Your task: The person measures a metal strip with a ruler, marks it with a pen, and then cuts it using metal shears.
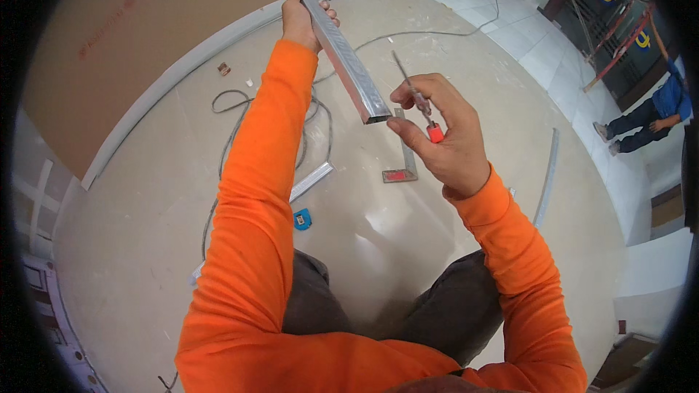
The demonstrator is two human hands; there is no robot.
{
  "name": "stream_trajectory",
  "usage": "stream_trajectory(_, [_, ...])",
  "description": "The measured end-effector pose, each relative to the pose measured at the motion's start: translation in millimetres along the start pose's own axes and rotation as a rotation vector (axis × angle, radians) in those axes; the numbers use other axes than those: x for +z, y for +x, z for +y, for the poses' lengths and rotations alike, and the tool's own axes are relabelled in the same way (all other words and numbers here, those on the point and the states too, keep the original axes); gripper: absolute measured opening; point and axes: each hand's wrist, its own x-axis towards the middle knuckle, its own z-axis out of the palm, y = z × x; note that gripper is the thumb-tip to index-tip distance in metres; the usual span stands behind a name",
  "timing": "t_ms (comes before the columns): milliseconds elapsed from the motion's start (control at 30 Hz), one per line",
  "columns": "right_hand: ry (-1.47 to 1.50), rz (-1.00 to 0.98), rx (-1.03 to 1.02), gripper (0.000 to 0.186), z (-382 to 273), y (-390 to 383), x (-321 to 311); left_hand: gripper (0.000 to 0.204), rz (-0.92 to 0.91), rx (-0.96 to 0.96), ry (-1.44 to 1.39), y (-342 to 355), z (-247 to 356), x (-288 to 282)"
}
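My left hand [302, 23] is closed around a long silver metal channel [342, 58], raised off the floor and slanting from the top of the view down toward the middle. Its open, hollow end points at my right hand [455, 120]. Held there between thumb and fingers is a screwdriver [421, 104] with a thin shaft, a clear-looking handle and a red end; the shaft points up and away. My right thumb is close to the channel's end, and I cannot tell if they touch. On the floor below lies a try square [400, 175] with a red patch on its stock.
A blue tape measure [302, 219] and a short metal piece [312, 180] lie near my left forearm. Grey cable [328, 131] loops over the floor. A metal strip [547, 175] lies to the right. Brown board [167, 44] is at far left; another person [659, 105] stands far right near scaffolding.
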Motion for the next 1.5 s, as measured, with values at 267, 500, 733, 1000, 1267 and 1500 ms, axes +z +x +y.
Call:
stream_trajectory(267, [-0.064,-0.079,0.067,0.036,4,-8,8,0.038,0.016,0.079,0.087,-10,-5,10])
stream_trajectory(500, [-0.09,-0.091,0.044,0.034,5,-7,9,0.037,-0.012,-0.001,-0.032,-5,-3,11])
stream_trajectory(733, [-0.14,-0.11,-0.054,0.035,1,-8,11,0.036,-0.064,-0.051,-0.056,1,-10,10])
stream_trajectory(1000, [-0.338,-0.122,-0.227,0.041,-5,-8,10,0.042,-0.057,-0.103,-0.047,6,-24,8])
stream_trajectory(1267, [-0.255,-0.152,-0.122,0.031,-8,-5,9,0.039,-0.034,-0.132,0.024,2,-33,11])
stream_trajectory(1500, [0.033,-0.281,0.11,0.011,-15,-1,5,0.037,-0.146,-0.345,0.115,1,-50,23])
